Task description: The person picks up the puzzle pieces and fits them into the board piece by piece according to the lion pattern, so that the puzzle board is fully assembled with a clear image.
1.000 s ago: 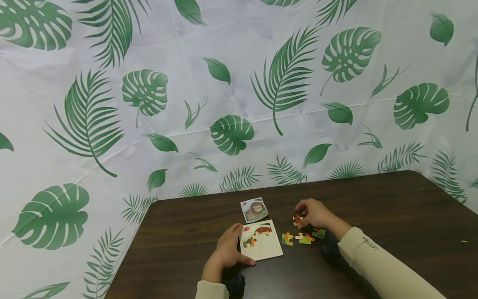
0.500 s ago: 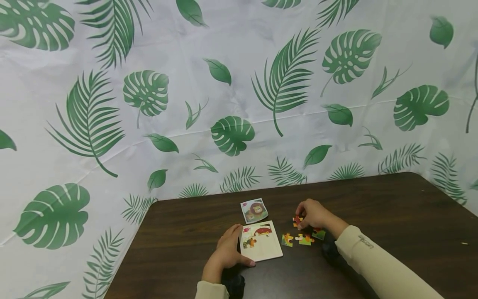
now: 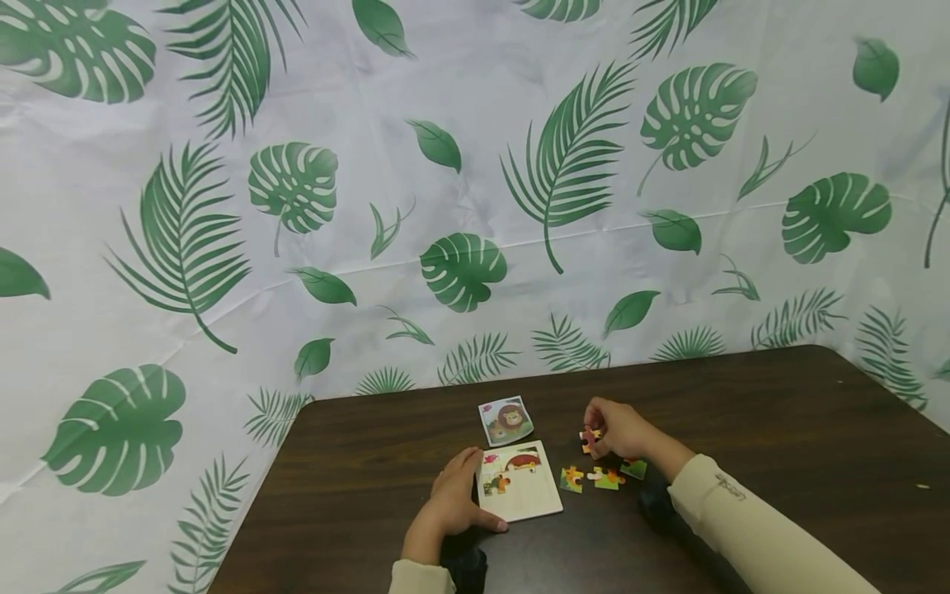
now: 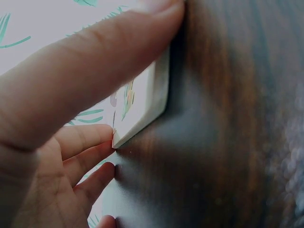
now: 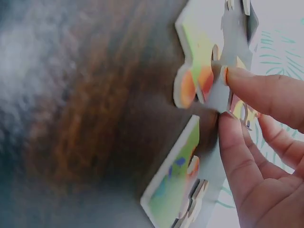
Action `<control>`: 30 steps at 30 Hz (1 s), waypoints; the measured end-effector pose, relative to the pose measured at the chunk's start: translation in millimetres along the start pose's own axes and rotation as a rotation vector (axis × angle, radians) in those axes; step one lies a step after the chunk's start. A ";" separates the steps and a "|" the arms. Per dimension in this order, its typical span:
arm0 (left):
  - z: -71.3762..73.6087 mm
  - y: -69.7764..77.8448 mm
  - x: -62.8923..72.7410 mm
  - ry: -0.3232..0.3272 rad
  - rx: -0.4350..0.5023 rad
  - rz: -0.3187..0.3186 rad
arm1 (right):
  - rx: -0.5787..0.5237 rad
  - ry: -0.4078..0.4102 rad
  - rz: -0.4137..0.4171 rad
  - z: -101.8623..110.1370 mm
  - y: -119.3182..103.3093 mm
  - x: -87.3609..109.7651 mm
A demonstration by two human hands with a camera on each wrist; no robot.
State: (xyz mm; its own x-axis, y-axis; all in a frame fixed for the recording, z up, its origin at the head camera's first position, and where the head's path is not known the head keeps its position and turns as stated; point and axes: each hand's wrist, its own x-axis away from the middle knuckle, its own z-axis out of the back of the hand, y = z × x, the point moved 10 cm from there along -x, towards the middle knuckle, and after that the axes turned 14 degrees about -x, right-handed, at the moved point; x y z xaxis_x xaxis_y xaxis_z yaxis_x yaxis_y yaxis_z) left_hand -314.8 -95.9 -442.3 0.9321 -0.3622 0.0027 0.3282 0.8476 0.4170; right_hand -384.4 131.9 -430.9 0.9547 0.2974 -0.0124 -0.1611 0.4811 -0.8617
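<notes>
A square pale puzzle board (image 3: pixel 530 499) lies on the table, with a few picture pieces fitted along its top and left. My left hand (image 3: pixel 451 497) holds the board's left side, fingers at the left edge and thumb at the near edge; the left wrist view shows the fingertips touching the board's edge (image 4: pixel 142 121). To the right of the board, my right hand (image 3: pixel 622 427) pinches a red-and-yellow puzzle piece (image 3: pixel 589 439) between thumb and fingers. Its fingers partly cover that piece (image 5: pixel 237 105) in the right wrist view.
Loose puzzle pieces lie right of the board: an orange-and-green one (image 3: pixel 571 479), another with a pale knob (image 3: pixel 606 478), and a green one (image 3: pixel 634 469) near the right wrist. Behind the board lies a lion picture card (image 3: pixel 506 421). A leaf-print cloth (image 3: pixel 460 346) hangs beyond the dark table (image 3: pixel 356 462).
The red-and-yellow piece has shifted slightly left and tilted in my right hand. My left hand keeps its place at the board. The head view has tipped slightly upward.
</notes>
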 end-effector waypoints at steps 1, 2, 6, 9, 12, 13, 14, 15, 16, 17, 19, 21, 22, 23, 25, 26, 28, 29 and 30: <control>0.0 0.0 -0.1 0.001 -0.002 0.000 | -0.005 -0.001 0.007 -0.5 -0.7 0.3; 0.2 0.1 -0.1 0.001 -0.001 0.001 | 0.004 0.000 0.019 -0.8 -1.8 0.7; 0.7 0.1 -0.2 -0.001 -0.001 0.002 | -0.008 0.008 0.046 -1.8 -4.6 2.4; 0.9 0.7 -0.2 -0.003 -0.002 0.002 | -0.038 0.008 0.069 -3.3 -6.4 3.5; 0.9 0.9 0.0 -0.006 0.000 0.004 | -0.023 0.022 0.107 -3.0 -8.3 2.7; 0.9 0.9 0.1 -0.007 0.001 0.005 | -0.021 0.028 0.115 -3.0 -8.7 2.2; 1.0 1.0 0.1 -0.008 0.001 0.006 | -0.019 0.036 0.120 -3.0 -8.9 1.5; 1.0 0.9 0.1 -0.008 0.000 0.007 | -0.024 0.042 0.124 -3.0 -8.8 0.8; 0.8 0.7 0.0 -0.008 0.000 0.007 | -0.032 0.046 0.127 -3.4 -8.6 0.0; 0.6 0.5 -0.1 -0.008 0.000 0.007 | -0.048 0.044 0.130 -4.4 -8.3 -0.5; 0.3 0.2 -0.4 -0.004 0.000 0.006 | -0.101 0.034 0.128 -7.2 -7.9 -0.8; -0.1 -0.4 -0.7 -0.002 0.001 0.006 | -0.148 0.022 0.124 -9.8 -8.3 -1.1; -0.2 -0.5 -0.8 0.000 0.002 0.006 | -0.164 0.019 0.125 -11.0 -9.7 -1.0; -0.2 -0.6 -0.9 0.001 0.003 0.006 | -0.187 0.015 0.122 -12.4 -10.8 -0.8; -0.2 -0.7 -1.1 0.004 0.000 0.006 | -0.215 0.016 0.123 -14.7 -14.0 -0.7; -0.1 -0.8 -1.3 0.006 -0.003 0.006 | -0.227 0.015 0.128 -16.3 -16.1 -0.6; 0.2 -0.7 -1.6 0.007 -0.006 0.005 | -0.256 0.008 0.140 -20.6 -19.9 -0.1; 0.4 -0.7 -1.7 0.008 -0.007 0.004 | -0.276 0.001 0.140 -23.4 -20.8 -0.2; 0.6 -0.6 -1.8 0.007 -0.008 0.003 | -0.290 -0.005 0.142 -26.1 -22.2 -0.2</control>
State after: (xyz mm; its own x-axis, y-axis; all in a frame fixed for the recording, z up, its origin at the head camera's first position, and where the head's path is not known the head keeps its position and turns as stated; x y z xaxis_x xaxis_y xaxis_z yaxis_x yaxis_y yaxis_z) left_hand -316.8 -96.0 -442.0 0.9342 -0.3566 -0.0024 0.3262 0.8517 0.4101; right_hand -374.5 99.6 -425.0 0.9264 0.3494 -0.1406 -0.2136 0.1799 -0.9602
